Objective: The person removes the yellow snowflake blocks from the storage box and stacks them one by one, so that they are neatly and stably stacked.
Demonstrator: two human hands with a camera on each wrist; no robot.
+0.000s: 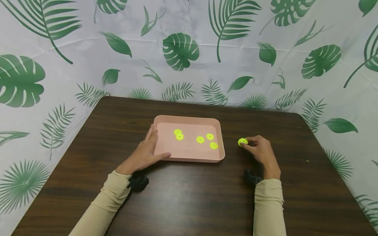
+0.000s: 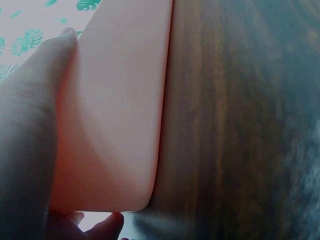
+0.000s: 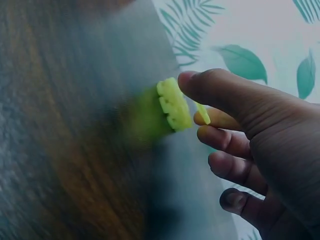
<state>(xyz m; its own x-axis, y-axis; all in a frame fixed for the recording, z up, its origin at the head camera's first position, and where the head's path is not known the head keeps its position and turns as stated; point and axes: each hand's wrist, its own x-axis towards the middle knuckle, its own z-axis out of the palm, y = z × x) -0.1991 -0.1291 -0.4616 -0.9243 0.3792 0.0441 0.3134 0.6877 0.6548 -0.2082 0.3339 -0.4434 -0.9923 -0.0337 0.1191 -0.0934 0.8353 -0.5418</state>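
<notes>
A shallow pink tray (image 1: 189, 156) lies on the table, with several yellow notched discs (image 1: 200, 140) inside. My left hand (image 1: 144, 150) rests against the tray's near left corner, fingers along the left wall and thumb stretched along the front rim. In the left wrist view the tray's outer wall (image 2: 120, 100) fills much of the picture beside the thumb. To the right of the tray, my right hand (image 1: 261, 149) pinches a thin yellow disc (image 3: 203, 114) between thumb and index finger. Right at the fingertips stands a small stack of the same discs (image 3: 174, 105).
The dark wood table (image 1: 189, 196) reaches back to a white curtain (image 1: 189, 82) printed with green leaves. A tiny yellowish scrap (image 1: 307, 161) lies to the right of my right hand. Black bands (image 1: 138, 183) sit at both wrists.
</notes>
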